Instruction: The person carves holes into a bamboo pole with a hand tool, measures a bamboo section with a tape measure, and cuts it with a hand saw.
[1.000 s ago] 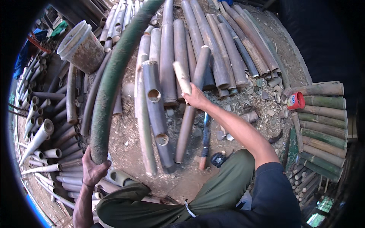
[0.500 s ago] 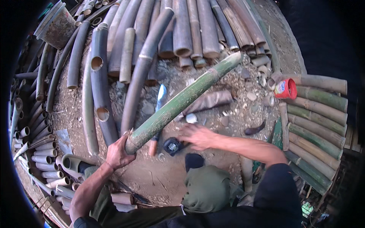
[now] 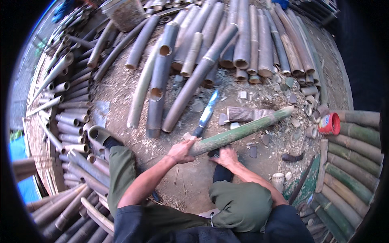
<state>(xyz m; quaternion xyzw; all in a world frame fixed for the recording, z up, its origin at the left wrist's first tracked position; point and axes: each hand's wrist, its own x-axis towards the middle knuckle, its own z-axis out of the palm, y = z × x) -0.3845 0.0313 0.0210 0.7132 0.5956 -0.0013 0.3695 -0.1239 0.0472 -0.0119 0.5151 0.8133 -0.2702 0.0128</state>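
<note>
A green bamboo pole (image 3: 243, 130) is laid on the ground, running from centre toward 2 o'clock; its near end is gripped by the left hand (image 3: 181, 151), the right hand (image 3: 225, 156) pressed beneath. The machete (image 3: 206, 114) at 12 o'clock lies untouched; no cutting is evident

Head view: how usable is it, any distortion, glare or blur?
Head view: strong fisheye, so the grey bamboo poles bow near the black rim; daylight is soft and even, no glare; the left hand, right hand and green bamboo pole are sharp, the edges slightly smeared.
</note>
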